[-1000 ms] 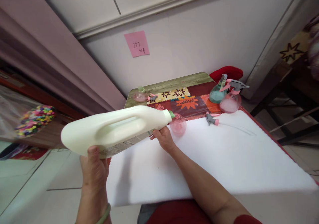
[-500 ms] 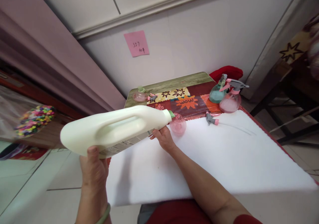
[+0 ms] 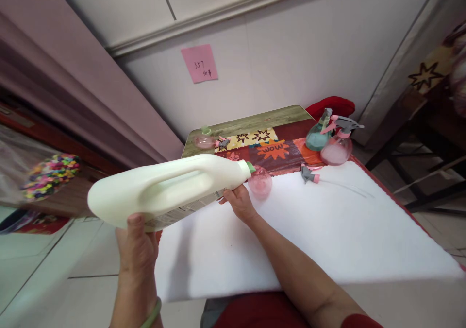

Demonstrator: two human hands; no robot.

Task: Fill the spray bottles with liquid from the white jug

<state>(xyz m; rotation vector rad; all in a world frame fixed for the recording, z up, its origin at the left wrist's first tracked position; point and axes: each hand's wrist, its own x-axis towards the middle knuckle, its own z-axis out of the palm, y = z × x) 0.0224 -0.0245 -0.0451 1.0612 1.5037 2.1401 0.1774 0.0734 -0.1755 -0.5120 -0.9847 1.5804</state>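
Note:
A large white plastic jug with a moulded handle lies nearly level in the air, its green spout tipped onto a small round pink bottle standing on the white pad. My left hand grips the jug's bottom end from below. My right hand is closed under the jug's neck, just beside the pink bottle. A loose pink and grey spray head with a long tube lies on the pad to the right.
Two filled spray bottles, one green and one pink, stand at the table's far right. An uncapped pink bottle sits at the far left on a patterned cloth. A pink note hangs on the wall. A dark chair frame stands to the right.

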